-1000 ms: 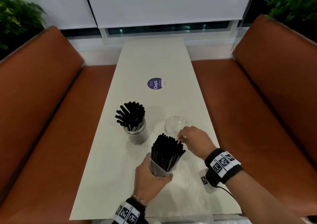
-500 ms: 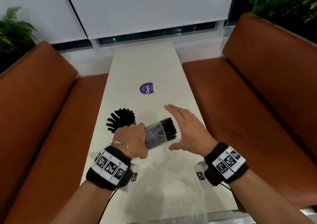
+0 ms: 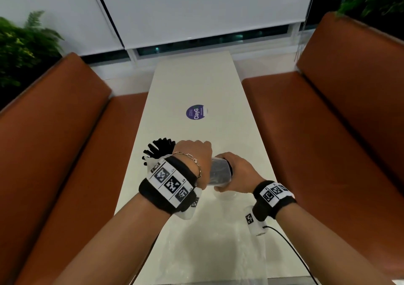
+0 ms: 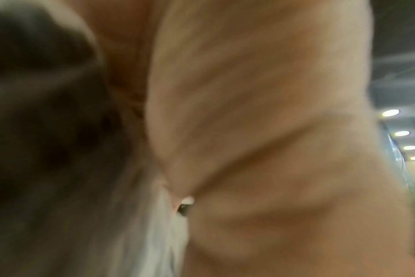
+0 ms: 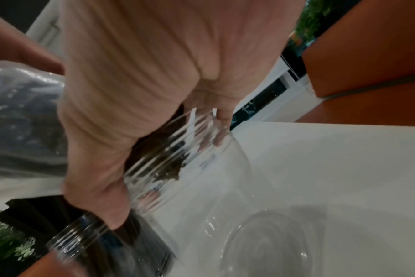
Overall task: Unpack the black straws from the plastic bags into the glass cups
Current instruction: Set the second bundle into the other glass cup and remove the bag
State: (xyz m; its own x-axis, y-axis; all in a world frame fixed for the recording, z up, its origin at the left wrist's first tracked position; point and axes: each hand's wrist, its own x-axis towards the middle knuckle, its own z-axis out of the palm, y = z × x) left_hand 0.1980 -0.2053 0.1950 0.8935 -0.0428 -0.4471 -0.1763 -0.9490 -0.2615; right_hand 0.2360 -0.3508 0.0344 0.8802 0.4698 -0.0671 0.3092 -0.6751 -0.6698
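My left hand grips a clear plastic bag of black straws and holds it sideways above the white table. From the right, my right hand curls round the bundle's other end, thumb underneath. In the right wrist view the bag lies left of the palm, and dark straws show under it. An empty glass cup stands just below that hand; its wall is close to the fingers. A second glass cup full of black straws stands behind my left wrist. The left wrist view is a blur of palm and dark bag.
A round purple sticker lies further up the table. Crumpled clear plastic lies on the near end of the table, and a black cable runs from my right wrist. Brown benches flank the narrow table.
The left hand lifted the bag from upright on the table and turned it sideways. The right hand, open beside the straws half a second ago, now grips the bundle's end.
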